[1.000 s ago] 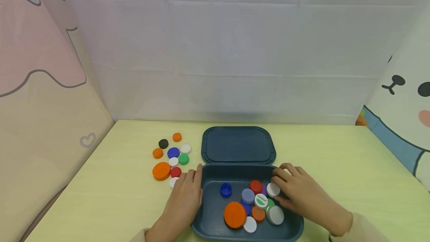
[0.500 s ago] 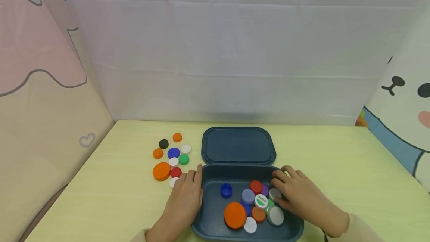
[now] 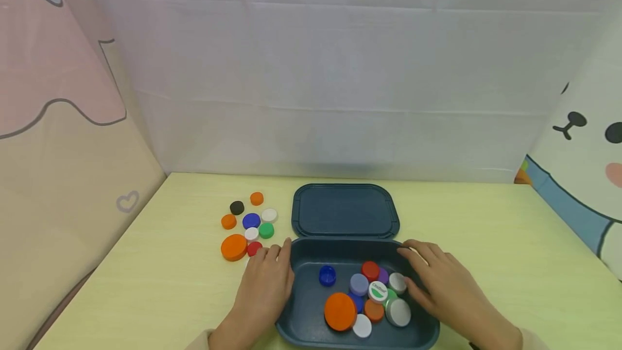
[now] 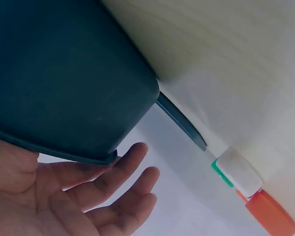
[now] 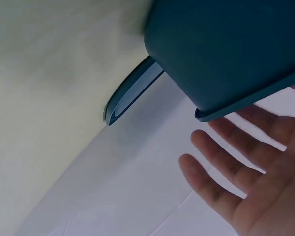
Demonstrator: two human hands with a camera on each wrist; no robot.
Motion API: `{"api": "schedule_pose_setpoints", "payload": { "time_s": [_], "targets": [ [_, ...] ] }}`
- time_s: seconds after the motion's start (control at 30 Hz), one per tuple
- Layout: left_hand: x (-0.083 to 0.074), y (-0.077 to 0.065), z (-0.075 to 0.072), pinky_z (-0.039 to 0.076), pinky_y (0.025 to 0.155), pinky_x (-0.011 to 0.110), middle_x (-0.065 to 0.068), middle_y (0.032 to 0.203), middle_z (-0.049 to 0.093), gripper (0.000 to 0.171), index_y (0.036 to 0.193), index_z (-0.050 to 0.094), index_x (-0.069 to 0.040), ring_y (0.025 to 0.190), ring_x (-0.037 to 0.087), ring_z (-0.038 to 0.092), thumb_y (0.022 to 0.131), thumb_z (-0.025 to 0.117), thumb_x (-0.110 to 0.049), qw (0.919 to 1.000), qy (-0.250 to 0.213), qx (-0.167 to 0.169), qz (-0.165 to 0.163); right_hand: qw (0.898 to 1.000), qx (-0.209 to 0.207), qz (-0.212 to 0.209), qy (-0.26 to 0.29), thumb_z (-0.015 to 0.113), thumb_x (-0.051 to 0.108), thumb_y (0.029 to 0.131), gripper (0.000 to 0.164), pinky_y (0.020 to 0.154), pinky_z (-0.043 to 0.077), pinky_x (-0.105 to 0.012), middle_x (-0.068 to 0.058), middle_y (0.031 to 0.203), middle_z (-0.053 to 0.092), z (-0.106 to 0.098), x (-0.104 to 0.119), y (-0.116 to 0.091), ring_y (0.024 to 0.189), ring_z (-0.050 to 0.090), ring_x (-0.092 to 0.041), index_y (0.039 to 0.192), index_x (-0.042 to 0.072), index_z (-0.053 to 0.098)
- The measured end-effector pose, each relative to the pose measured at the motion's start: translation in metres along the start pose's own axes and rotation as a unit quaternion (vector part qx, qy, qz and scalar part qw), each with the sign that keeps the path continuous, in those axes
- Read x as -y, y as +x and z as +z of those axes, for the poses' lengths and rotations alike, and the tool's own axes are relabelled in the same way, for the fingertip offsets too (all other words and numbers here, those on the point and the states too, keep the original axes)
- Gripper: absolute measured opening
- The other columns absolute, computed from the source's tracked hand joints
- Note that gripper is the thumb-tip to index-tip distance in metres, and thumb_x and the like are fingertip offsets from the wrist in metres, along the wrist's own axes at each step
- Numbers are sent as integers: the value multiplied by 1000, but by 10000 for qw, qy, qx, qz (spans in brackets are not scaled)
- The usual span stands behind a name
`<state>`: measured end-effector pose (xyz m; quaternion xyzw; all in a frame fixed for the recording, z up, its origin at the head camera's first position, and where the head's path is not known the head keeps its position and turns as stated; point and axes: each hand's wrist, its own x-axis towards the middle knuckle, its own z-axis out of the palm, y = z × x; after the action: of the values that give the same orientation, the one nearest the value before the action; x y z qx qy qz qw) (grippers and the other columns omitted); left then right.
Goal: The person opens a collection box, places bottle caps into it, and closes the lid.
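Observation:
A dark blue plastic box [image 3: 306, 304] sits in front of me with several bottle caps in it. Over its left rim rests my left hand [image 3: 266, 285], its fingers loose along the outside in the left wrist view [image 4: 108, 191]. My right hand [image 3: 437, 280] lies across the right rim, fingers spread, thumb tip beside a greyish-white cap [image 3: 397, 283]. In the box are also a large orange cap [image 3: 340, 311], a silver cap [image 3: 398, 312], a red cap [image 3: 370, 270] and a dark blue cap [image 3: 327, 275] off by itself. The right wrist view shows relaxed fingers below the rim.
Behind the box lies its dark blue lid [image 3: 345, 209]. Several caps are on the table to the left, among them a large orange one [image 3: 234, 247], a black one [image 3: 236, 208] and a green one [image 3: 266, 230]. A white curtain [image 3: 311, 96] hangs behind.
A second ago my right fingers held a white cap tilted in the box; now it lies among the others. The right hand has loosened and shifted right. The left hand stays on the rim.

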<state>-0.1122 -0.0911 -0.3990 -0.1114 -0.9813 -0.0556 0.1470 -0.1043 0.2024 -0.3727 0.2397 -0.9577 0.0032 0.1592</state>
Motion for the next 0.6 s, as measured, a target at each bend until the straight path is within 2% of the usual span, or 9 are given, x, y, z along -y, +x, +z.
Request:
{"api": "schedule_pose_setpoints", "payload": {
  "time_s": [0.13, 0.23, 0.4, 0.6],
  "targets": [
    [2, 1, -6, 49, 80, 36, 9, 102, 63, 38, 120, 58, -6, 88, 24, 54, 87, 58, -26, 9997, -225, 4, -73, 9990, 287, 337, 67, 66, 32, 80, 60, 86, 48, -47, -11, 131, 50, 0, 1, -6, 114, 49, -27, 130, 5, 47],
    [6, 2, -10, 49, 81, 36, 9, 101, 64, 36, 116, 61, -7, 87, 24, 54, 87, 58, -27, 9994, -319, -106, -47, 9975, 517, 481, 46, 63, 32, 82, 65, 89, 46, -49, -13, 136, 45, 1, 1, -10, 119, 47, -29, 135, 2, 40],
    [19, 5, -12, 49, 77, 36, 11, 96, 64, 33, 112, 62, -4, 83, 26, 54, 86, 59, -24, 9977, -359, -578, -36, 9953, 678, 687, 124, 60, 29, 84, 64, 88, 46, -49, -15, 136, 45, 6, -2, -13, 118, 47, -30, 136, 1, 38],
    [38, 10, -16, 48, 66, 38, 11, 84, 61, 27, 105, 63, -2, 75, 27, 53, 82, 63, -16, 9921, -565, -1118, -105, 9930, 747, 803, 435, 61, 22, 83, 63, 88, 45, -49, -12, 131, 49, 13, -8, -16, 116, 48, -28, 137, 2, 37]
  ]
}}
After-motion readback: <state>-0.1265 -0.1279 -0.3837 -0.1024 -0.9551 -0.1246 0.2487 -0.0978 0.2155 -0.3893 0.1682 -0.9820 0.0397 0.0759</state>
